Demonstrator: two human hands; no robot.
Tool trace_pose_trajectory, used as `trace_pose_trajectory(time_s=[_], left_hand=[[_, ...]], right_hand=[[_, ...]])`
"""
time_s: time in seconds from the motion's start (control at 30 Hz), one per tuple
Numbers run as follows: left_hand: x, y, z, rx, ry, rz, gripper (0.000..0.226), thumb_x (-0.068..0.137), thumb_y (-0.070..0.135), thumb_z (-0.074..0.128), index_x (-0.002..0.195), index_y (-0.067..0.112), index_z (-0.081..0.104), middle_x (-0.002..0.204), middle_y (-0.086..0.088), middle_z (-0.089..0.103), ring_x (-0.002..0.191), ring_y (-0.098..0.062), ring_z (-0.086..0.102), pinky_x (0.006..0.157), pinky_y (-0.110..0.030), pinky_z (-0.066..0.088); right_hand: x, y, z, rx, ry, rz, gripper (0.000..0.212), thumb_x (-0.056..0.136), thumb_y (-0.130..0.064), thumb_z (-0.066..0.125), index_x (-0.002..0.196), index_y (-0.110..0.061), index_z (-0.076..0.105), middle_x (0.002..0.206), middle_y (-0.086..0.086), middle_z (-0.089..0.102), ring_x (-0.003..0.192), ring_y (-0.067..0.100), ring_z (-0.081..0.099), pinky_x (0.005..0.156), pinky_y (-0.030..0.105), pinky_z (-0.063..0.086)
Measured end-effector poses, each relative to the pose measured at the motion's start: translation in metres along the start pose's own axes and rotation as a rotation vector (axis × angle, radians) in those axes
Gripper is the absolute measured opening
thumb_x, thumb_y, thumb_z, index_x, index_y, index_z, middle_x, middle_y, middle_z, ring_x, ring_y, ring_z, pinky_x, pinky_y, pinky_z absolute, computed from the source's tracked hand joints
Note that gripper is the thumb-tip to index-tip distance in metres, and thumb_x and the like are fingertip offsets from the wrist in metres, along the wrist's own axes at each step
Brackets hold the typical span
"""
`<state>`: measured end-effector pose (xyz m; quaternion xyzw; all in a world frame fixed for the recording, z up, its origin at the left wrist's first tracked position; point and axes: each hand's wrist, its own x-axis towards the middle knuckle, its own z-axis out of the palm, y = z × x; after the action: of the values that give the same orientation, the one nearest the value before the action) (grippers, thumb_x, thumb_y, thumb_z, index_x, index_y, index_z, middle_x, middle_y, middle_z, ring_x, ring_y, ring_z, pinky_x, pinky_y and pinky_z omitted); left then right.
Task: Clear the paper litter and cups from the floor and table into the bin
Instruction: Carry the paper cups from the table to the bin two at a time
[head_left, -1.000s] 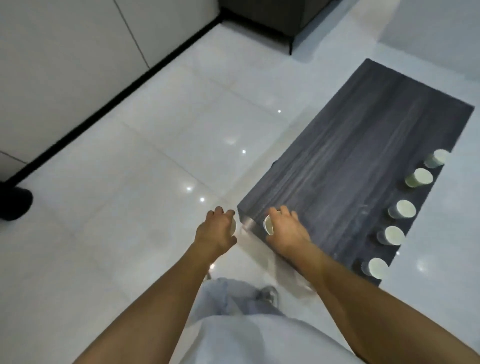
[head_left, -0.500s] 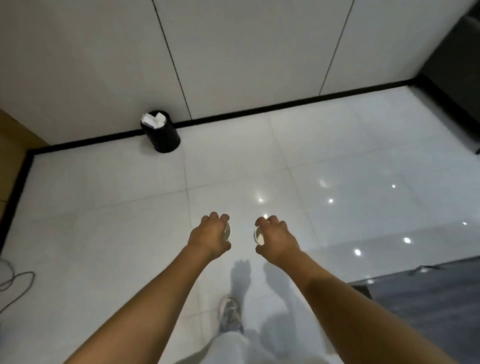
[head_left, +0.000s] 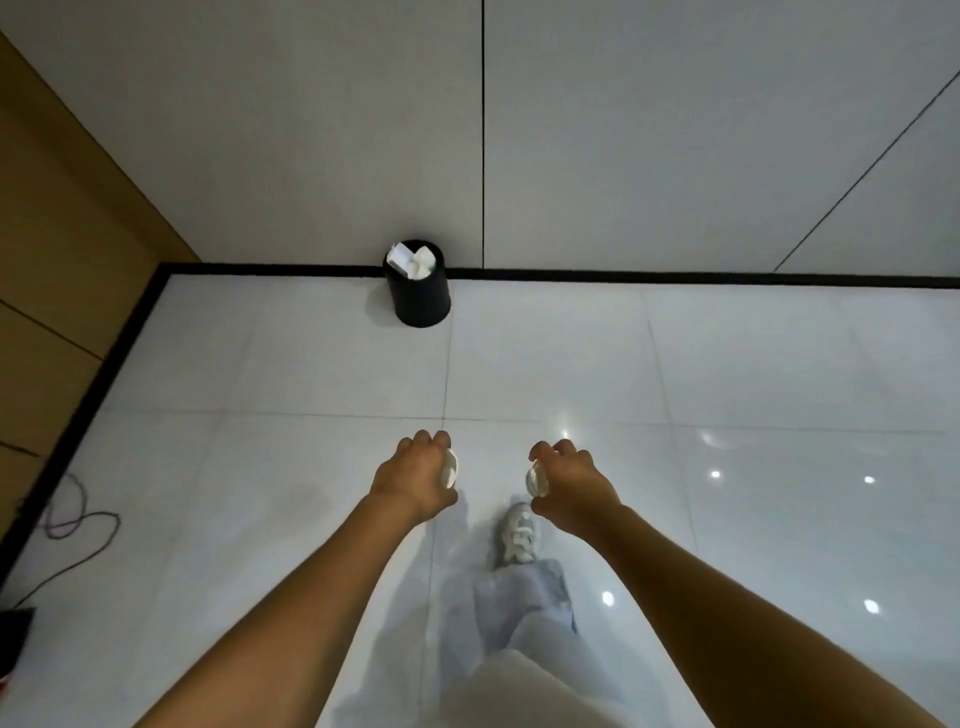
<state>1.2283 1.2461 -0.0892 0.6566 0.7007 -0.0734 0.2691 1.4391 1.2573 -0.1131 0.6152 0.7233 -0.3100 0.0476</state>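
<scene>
Now | left hand (head_left: 415, 480) grips cup (head_left: 449, 467) | right hand (head_left: 571, 486) grips cup (head_left: 537, 479) | bin (head_left: 421, 296) ahead

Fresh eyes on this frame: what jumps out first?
Two bare forearms reach in from the bottom edge, the left hand gripping a small white paper cup and the right hand gripping another white paper cup. Ahead, against the black skirting of the grey wall, stands a round black bin with crumpled white paper showing at its mouth. Between them lies glossy white tiled floor.
</scene>
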Motion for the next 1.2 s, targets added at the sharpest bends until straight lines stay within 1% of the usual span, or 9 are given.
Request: trace_pose_trajectory(time_s=[0.13,0.27,0.4,0.5,0.67,0.8,0.97,1.1,1.2], left_hand=[[0.082,-0.003,-0.044,-0.039,0.017,-0.035,0.053,0.080,0.030,0.066,0.126,0.018,0.041,0.121,-0.002,0.047,0.113,-0.022,0.044,0.083,-0.035,0.047],[0.157,-0.005,-0.095,-0.091,0.026,-0.082,0.052,0.078,0.029,0.067,0.122,0.018,0.042,0.119,-0.002,0.047,0.111,-0.022,0.044,0.084,-0.036,0.048],[0.222,-0.014,-0.144,-0.135,0.058,-0.110,0.052,0.079,0.029,0.068,0.123,0.017,0.043,0.120,-0.003,0.046,0.111,-0.023,0.044,0.085,-0.037,0.048],[0.272,-0.030,-0.172,-0.149,0.054,-0.162,0.053,0.078,0.029,0.067,0.124,0.019,0.042,0.120,-0.002,0.045,0.113,-0.023,0.043,0.085,-0.037,0.047],[0.363,-0.068,-0.215,-0.190,0.056,-0.219,0.054,0.076,0.029,0.070,0.123,0.019,0.044,0.118,-0.004,0.047,0.113,-0.024,0.045,0.088,-0.039,0.049],[0.439,-0.100,-0.256,-0.228,0.076,-0.244,0.058,0.075,0.030,0.070,0.125,0.019,0.043,0.118,-0.004,0.047,0.112,-0.024,0.045,0.084,-0.037,0.049],[0.514,-0.133,-0.305,-0.272,0.106,-0.297,0.063,0.077,0.031,0.072,0.130,0.017,0.041,0.123,-0.008,0.047,0.114,-0.025,0.047,0.084,-0.033,0.047],[0.559,-0.147,-0.327,-0.345,0.094,-0.345,0.067,0.077,0.030,0.074,0.132,0.014,0.040,0.125,-0.011,0.047,0.114,-0.026,0.048,0.090,-0.033,0.048],[0.596,-0.154,-0.331,-0.417,0.105,-0.427,0.064,0.077,0.030,0.074,0.129,0.014,0.041,0.122,-0.011,0.047,0.111,-0.026,0.050,0.087,-0.031,0.048]], right_hand=[[0.096,-0.005,-0.049,-0.013,-0.015,-0.015,0.057,0.076,-0.019,0.065,0.128,-0.023,0.043,0.123,0.003,0.045,0.111,0.026,0.044,0.071,0.029,0.044],[0.189,-0.017,-0.102,-0.022,-0.031,-0.045,0.058,0.076,-0.020,0.066,0.129,-0.023,0.043,0.124,0.003,0.044,0.110,0.026,0.043,0.071,0.030,0.044],[0.273,-0.039,-0.152,-0.054,-0.036,-0.085,0.059,0.076,-0.019,0.066,0.130,-0.024,0.042,0.124,0.003,0.044,0.110,0.027,0.043,0.067,0.029,0.041],[0.334,-0.058,-0.176,-0.067,-0.062,-0.121,0.059,0.076,-0.019,0.066,0.130,-0.023,0.042,0.124,0.003,0.044,0.110,0.026,0.043,0.068,0.029,0.042],[0.443,-0.097,-0.206,-0.109,-0.090,-0.176,0.059,0.076,-0.021,0.068,0.130,-0.023,0.043,0.123,0.004,0.044,0.110,0.027,0.044,0.070,0.030,0.046],[0.532,-0.133,-0.231,-0.133,-0.115,-0.189,0.060,0.076,-0.021,0.068,0.131,-0.023,0.042,0.125,0.004,0.044,0.112,0.027,0.043,0.075,0.033,0.049],[0.627,-0.173,-0.262,-0.159,-0.144,-0.242,0.061,0.077,-0.022,0.070,0.131,-0.022,0.042,0.125,0.006,0.044,0.114,0.028,0.043,0.076,0.032,0.046],[0.691,-0.190,-0.280,-0.222,-0.193,-0.292,0.059,0.077,-0.022,0.069,0.130,-0.021,0.043,0.125,0.007,0.045,0.114,0.029,0.044,0.082,0.035,0.047],[0.747,-0.201,-0.290,-0.295,-0.267,-0.348,0.058,0.081,-0.022,0.068,0.132,-0.020,0.041,0.128,0.009,0.044,0.118,0.031,0.044,0.088,0.037,0.047]])
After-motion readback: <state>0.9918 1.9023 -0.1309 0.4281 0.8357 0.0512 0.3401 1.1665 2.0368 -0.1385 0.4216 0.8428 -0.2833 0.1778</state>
